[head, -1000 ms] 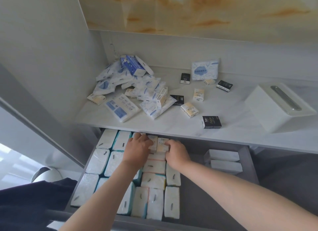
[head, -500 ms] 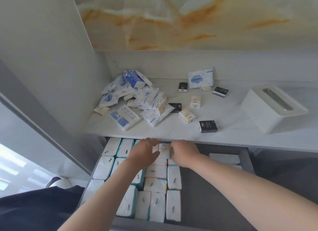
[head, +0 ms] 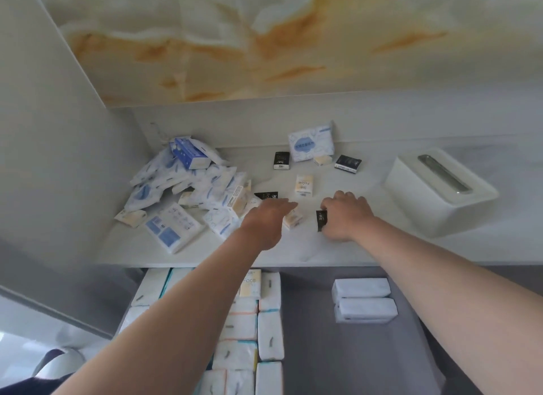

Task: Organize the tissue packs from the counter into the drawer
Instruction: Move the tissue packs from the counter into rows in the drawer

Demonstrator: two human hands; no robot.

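Note:
A heap of blue-and-white tissue packs (head: 188, 186) lies at the back left of the white counter (head: 264, 250). My left hand (head: 269, 218) reaches over a small cream pack (head: 293, 219), fingers stretched above it. My right hand (head: 345, 218) is curled on a small black pack (head: 321, 219), which stands tilted on its edge. Another cream pack (head: 303, 184) and black packs (head: 281, 160) (head: 348, 163) lie further back. Below, the open drawer (head: 338, 350) holds rows of white packs (head: 270, 334) on its left and two white packs (head: 364, 300) on its right.
A white tissue box (head: 437, 189) with a slot on top stands at the right of the counter. A larger blue-printed pack (head: 311, 141) leans on the back wall. A grey side wall closes the left. The drawer's middle floor shows bare grey.
Both hands have left the drawer and moved up onto the counter. The right hand has closed on a black pack; the left now hovers over a cream pack.

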